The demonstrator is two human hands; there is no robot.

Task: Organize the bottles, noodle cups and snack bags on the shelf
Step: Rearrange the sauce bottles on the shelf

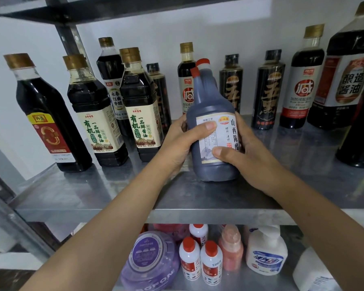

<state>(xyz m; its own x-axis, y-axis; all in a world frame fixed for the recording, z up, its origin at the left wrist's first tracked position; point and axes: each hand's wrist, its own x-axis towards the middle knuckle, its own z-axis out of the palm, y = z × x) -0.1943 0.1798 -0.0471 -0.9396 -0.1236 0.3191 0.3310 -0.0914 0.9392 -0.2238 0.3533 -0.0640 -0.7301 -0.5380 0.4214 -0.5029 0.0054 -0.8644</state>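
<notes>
Dark red-capped vinegar bottle (211, 97), label "山西陈醋", between curled fingers (204, 128) of left hand (177, 145) and right hand (250, 158).

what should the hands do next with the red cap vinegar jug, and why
Probably slide the vinegar jug back toward the rear row. The left hand and right hand both grip it upright, label forward, and it stands well ahead of the black-label bottles lined along the back of the shelf.
</notes>
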